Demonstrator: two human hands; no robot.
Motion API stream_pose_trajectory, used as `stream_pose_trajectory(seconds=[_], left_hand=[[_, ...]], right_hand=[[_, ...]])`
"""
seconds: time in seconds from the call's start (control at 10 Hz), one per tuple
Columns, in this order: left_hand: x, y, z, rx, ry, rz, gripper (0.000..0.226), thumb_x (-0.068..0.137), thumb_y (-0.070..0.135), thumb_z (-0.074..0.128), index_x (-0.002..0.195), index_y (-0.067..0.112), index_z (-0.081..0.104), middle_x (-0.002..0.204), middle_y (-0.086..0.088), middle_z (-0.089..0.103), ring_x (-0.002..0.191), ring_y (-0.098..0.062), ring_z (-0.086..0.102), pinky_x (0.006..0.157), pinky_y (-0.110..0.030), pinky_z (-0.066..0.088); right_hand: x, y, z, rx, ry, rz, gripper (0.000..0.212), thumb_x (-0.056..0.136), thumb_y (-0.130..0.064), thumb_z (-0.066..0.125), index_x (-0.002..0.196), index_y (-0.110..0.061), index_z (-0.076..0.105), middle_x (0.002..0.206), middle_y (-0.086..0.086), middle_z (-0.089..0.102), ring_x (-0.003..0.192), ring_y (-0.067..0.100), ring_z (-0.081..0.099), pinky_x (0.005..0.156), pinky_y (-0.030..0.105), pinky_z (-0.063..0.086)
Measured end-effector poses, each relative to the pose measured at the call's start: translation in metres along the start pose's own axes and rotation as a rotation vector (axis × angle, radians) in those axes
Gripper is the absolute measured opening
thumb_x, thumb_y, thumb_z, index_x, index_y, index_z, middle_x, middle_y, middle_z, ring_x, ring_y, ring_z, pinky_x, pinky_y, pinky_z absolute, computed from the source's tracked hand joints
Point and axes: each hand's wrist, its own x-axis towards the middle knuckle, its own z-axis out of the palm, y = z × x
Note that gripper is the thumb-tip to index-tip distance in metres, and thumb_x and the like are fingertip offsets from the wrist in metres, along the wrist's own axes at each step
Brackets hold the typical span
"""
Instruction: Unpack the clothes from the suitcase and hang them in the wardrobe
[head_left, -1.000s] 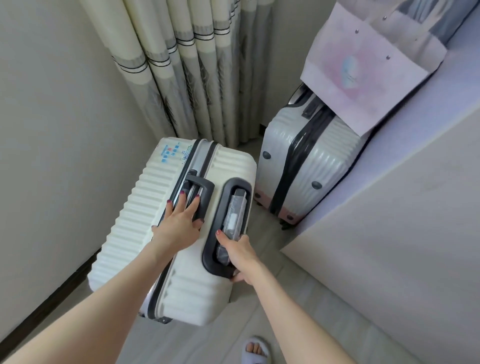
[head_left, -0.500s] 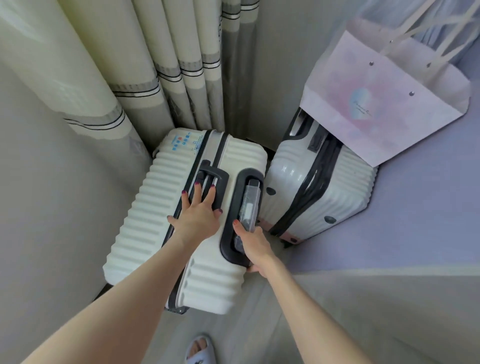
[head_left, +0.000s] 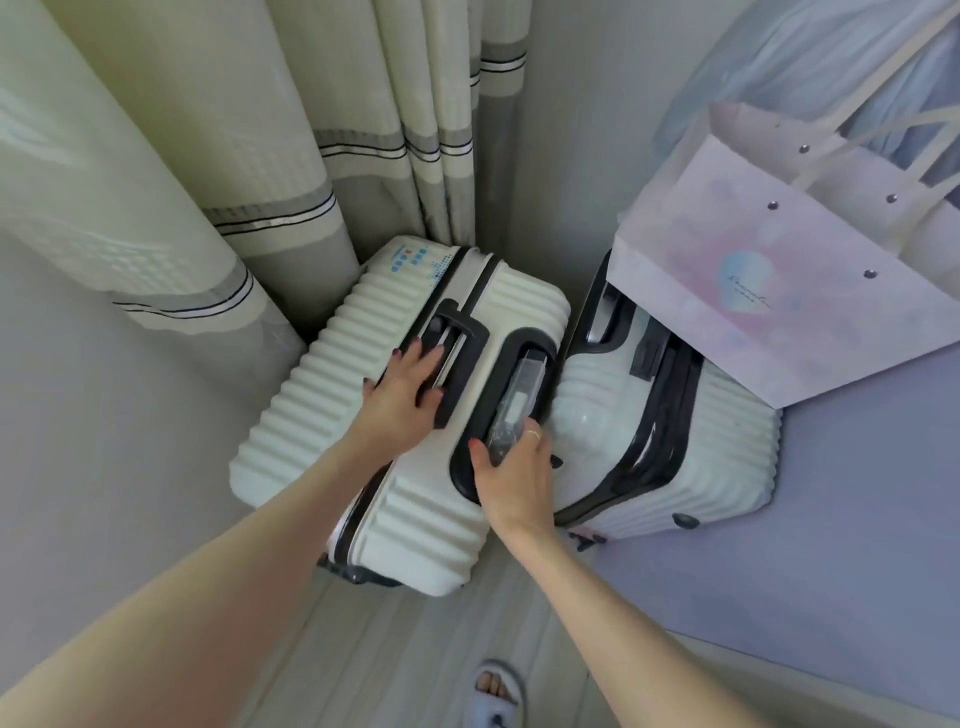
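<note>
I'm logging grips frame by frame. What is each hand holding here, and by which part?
The right hand grips the white suitcase by its plastic-wrapped pull handle. The left hand rests on the carry handle, fingers straight.

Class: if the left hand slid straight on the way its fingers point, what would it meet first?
Probably the dark carry handle, which the left hand already touches on the white suitcase; depth is uncertain.
</note>
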Motion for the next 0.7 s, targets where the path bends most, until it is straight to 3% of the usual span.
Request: stream_pose_trajectory(seconds=[0.1,0.2,0.3,0.4,0.5,0.6,0.7], left_hand=[[0.001,-0.019,-0.012,-0.133,0.159,0.021,0.054,0.095,0.006,0.040,0.146,0.018,0.025,0.157,-0.005,0.012,0.146,-0.022,0.002,0.117,-0.047,0.007],[-0.008,-0.044,-0.013,0.046,0.142,0.022,0.056,0.095,0.006,0.037,0.147,0.016,0.020,0.157,-0.006,0.009,0.146,-0.022,0.001,0.116,-0.046,0.002],[-0.010,-0.060,-0.014,0.179,0.159,0.026,0.054,0.096,0.011,0.037,0.147,0.014,0.019,0.157,-0.008,0.010,0.145,-0.025,0.002,0.115,-0.049,0.002],[-0.012,-0.068,-0.011,0.276,0.093,0.092,0.051,0.098,0.023,0.032,0.147,0.016,0.021,0.156,-0.010,0.010,0.145,-0.027,0.003,0.115,-0.051,0.003],[-0.012,-0.069,-0.007,0.382,0.025,0.154,0.068,0.087,0.050,0.010,0.148,0.021,0.018,0.157,-0.011,0.005,0.145,-0.029,0.002,0.115,-0.051,0.005],[0.000,-0.058,-0.003,0.467,0.042,0.169,0.061,0.096,0.048,0.022,0.149,0.021,0.011,0.157,-0.013,0.000,0.145,-0.030,0.000,0.116,-0.048,0.004],[0.017,-0.035,0.004,0.518,0.072,0.148,0.058,0.099,0.041,0.027,0.150,0.022,0.004,0.157,-0.013,-0.004,0.145,-0.028,-0.001,0.116,-0.047,-0.001]], right_hand=[[0.001,-0.011,0.005,-0.362,0.149,-0.481,0.065,0.090,-0.043,0.050,0.144,-0.013,0.030,0.153,0.013,0.024,0.141,0.029,0.026,0.112,0.042,0.029],[0.004,-0.017,0.014,-0.646,0.004,-0.634,0.075,0.080,-0.065,0.038,0.139,-0.019,0.042,0.148,0.011,0.036,0.138,0.031,0.032,0.110,0.057,0.023],[0.014,-0.019,0.009,-0.846,-0.229,-0.572,0.095,0.077,-0.077,0.038,0.150,-0.024,0.009,0.159,0.004,-0.007,0.146,0.023,-0.010,0.115,0.055,-0.006],[0.025,-0.030,0.003,-0.890,-0.245,-0.515,0.093,0.082,-0.073,0.038,0.151,-0.024,-0.001,0.157,0.003,-0.018,0.144,0.022,-0.019,0.116,0.052,-0.010],[0.035,-0.041,-0.004,-0.871,-0.254,-0.466,0.086,0.086,-0.065,0.042,0.151,-0.023,0.002,0.158,0.004,-0.014,0.145,0.022,-0.015,0.119,0.046,-0.005],[0.045,-0.039,-0.016,-0.863,-0.205,-0.501,0.078,0.090,-0.059,0.042,0.151,-0.022,0.010,0.159,0.005,-0.001,0.146,0.022,-0.004,0.119,0.039,0.007],[0.062,-0.042,-0.029,-0.766,-0.230,-0.406,0.075,0.091,-0.052,0.046,0.150,-0.022,0.012,0.159,0.002,0.000,0.146,0.019,-0.004,0.118,0.035,0.011]])
